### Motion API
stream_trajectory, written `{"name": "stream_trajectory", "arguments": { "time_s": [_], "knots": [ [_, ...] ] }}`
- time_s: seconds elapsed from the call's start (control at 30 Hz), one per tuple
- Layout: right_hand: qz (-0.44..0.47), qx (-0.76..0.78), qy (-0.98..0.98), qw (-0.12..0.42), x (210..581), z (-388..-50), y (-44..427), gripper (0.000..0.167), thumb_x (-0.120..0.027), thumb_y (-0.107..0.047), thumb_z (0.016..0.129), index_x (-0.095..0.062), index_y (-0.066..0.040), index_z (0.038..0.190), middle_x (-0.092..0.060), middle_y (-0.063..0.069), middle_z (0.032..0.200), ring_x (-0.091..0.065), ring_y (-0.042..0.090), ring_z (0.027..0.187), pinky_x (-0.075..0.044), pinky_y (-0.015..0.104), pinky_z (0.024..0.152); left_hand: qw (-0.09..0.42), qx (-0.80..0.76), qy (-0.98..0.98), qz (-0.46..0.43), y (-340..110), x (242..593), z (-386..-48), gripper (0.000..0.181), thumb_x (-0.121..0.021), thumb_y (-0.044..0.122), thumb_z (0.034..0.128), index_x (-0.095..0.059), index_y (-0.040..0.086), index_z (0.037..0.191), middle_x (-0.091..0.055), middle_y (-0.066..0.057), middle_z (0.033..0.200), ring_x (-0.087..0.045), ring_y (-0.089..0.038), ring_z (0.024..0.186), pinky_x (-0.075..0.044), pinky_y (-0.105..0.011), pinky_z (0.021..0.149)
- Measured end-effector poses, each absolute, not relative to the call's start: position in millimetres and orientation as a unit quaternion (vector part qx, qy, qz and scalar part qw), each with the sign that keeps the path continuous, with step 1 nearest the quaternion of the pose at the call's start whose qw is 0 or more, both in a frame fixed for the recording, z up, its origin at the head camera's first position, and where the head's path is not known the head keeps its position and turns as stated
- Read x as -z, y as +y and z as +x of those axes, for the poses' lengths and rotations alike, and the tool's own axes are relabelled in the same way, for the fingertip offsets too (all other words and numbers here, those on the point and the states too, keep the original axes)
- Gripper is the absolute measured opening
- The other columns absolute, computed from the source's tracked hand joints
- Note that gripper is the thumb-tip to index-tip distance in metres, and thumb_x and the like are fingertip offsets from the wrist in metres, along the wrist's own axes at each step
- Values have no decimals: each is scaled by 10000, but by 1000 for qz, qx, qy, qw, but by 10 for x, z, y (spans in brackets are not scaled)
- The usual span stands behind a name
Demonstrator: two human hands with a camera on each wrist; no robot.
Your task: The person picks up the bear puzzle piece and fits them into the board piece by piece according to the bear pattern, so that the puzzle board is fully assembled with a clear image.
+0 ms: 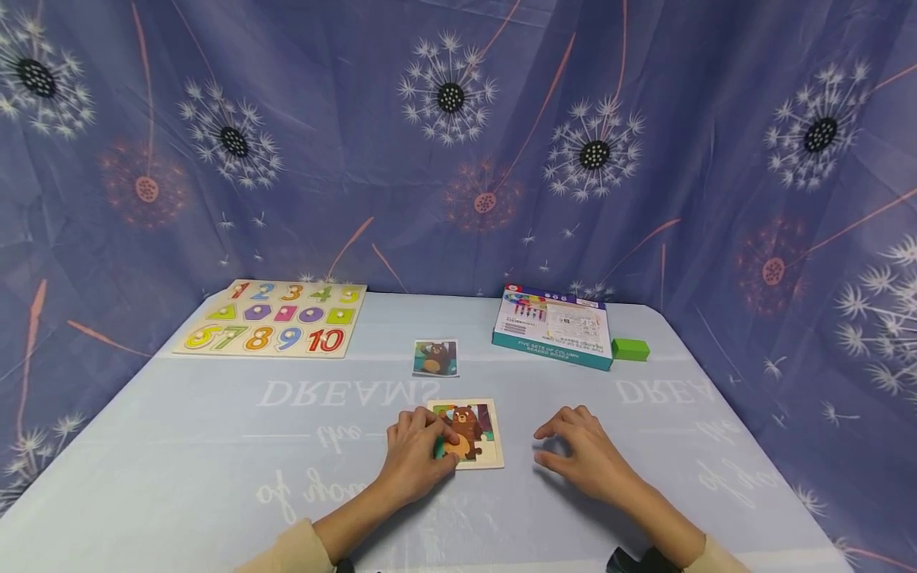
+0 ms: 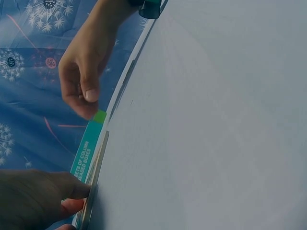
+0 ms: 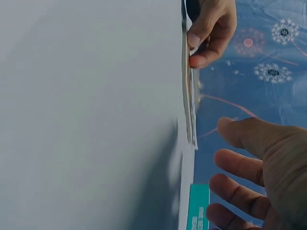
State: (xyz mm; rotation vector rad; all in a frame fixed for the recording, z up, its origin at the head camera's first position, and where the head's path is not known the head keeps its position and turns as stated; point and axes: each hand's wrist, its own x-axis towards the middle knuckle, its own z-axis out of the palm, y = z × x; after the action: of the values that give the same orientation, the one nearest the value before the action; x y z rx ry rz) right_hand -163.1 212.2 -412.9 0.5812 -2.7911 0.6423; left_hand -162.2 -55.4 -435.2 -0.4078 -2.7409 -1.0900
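In the head view a square wooden bear jigsaw puzzle [image 1: 469, 422] lies on the table, with bare wood at its lower right corner. My left hand [image 1: 415, 454] holds it at the lower left, thumb and forefinger on the board and covering part of the picture. To the right of the puzzle, apart from it, my right hand [image 1: 587, 454] hovers over the cloth with loosely bent fingers and nothing between them. The right wrist view shows that hand's fingers [image 3: 240, 165] spread. Just behind the puzzle lies a bear picture card [image 1: 435, 358].
A wooden number-and-shape board [image 1: 268, 318] lies at the back left. Toward the back right is a teal-sided box [image 1: 552, 326] with a green block [image 1: 630, 349] beside it. A purple dandelion-print curtain [image 1: 344, 159] hangs behind the pale printed tablecloth [image 1: 215, 446].
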Motion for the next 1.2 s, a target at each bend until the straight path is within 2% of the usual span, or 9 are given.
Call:
{"name": "stream_trajectory", "arguments": {
  "time_s": [0.3, 0.67, 0.93, 1.2],
  "knots": [
    [178, -204, -954, 132, 4156, -1537, 2374, 245, -815, -245, 674, -688, -256, 883, -565, -139, 871, -400, 36, 849, -369, 294, 765, 81, 366, -917, -135, -554, 4359, -1617, 98, -728, 196, 715, -663, 202, 788, -473, 23, 975, -357, -206, 972, -238, -476, 869],
    [153, -190, -961, 132, 4202, -1463, 2650, 306, -817, -278, 667, -681, -251, 939, -541, -153, 914, -371, 33, 861, -363, 265, 742, 85, 370, -915, -137, -551, 4362, -1619, 100, -729, 195, 709, -670, 194, 790, -480, 21, 971, -363, -209, 972, -243, -474, 864],
    [141, -186, -966, 110, 4205, -1413, 2793, 336, -814, -332, 671, -679, -253, 968, -537, -154, 925, -376, 51, 875, -367, 278, 761, 90, 364, -917, -139, -547, 4363, -1623, 101, -728, 200, 707, -667, 198, 788, -490, 20, 972, -368, -202, 975, -249, -471, 857],
    [165, -185, -962, 116, 4243, -1354, 2915, 345, -819, -344, 658, -675, -280, 964, -536, -187, 923, -363, -9, 872, -391, 261, 770, 89, 363, -917, -140, -548, 4365, -1617, 102, -732, 204, 710, -672, 198, 792, -490, 17, 974, -365, -204, 972, -247, -470, 851]
  ]
}}
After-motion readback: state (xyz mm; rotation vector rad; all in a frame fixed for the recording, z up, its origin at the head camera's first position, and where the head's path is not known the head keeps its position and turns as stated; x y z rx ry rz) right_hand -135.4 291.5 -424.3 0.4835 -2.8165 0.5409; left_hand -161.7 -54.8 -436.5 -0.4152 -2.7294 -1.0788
